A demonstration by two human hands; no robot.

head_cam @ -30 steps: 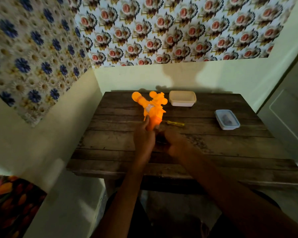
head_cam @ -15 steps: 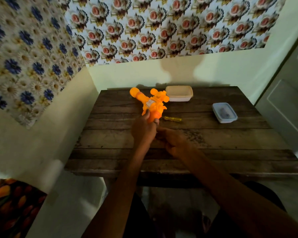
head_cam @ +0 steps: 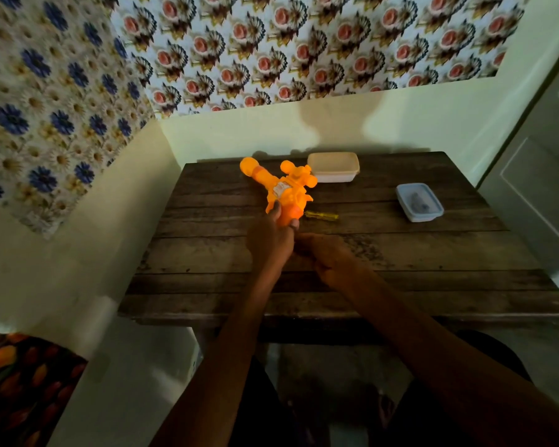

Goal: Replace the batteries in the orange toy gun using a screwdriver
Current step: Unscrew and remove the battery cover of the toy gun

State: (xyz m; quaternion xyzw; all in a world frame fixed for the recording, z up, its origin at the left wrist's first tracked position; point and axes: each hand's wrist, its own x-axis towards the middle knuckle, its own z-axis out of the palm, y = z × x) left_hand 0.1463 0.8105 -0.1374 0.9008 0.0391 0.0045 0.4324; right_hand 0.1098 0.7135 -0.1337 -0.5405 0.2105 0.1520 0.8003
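The orange toy gun (head_cam: pixel 284 188) stands over the middle of the dark wooden table (head_cam: pixel 433 253), its barrel pointing away to the upper left. My left hand (head_cam: pixel 270 238) grips its handle from below. My right hand (head_cam: pixel 323 256) lies just to the right of the left one, at the base of the handle; it is too dark to tell what its curled fingers hold. A yellow-handled screwdriver (head_cam: pixel 321 215) lies flat on the table just right of the gun.
A cream lidded box (head_cam: pixel 333 167) sits at the back of the table behind the gun. A clear lidded container (head_cam: pixel 419 202) with dark items inside stands at the right. Walls close in at the left and back; a door is on the right.
My left hand has kept its grip on the gun, which stays in place. My right hand has drawn closer to the base of the handle. The view has tilted slightly.
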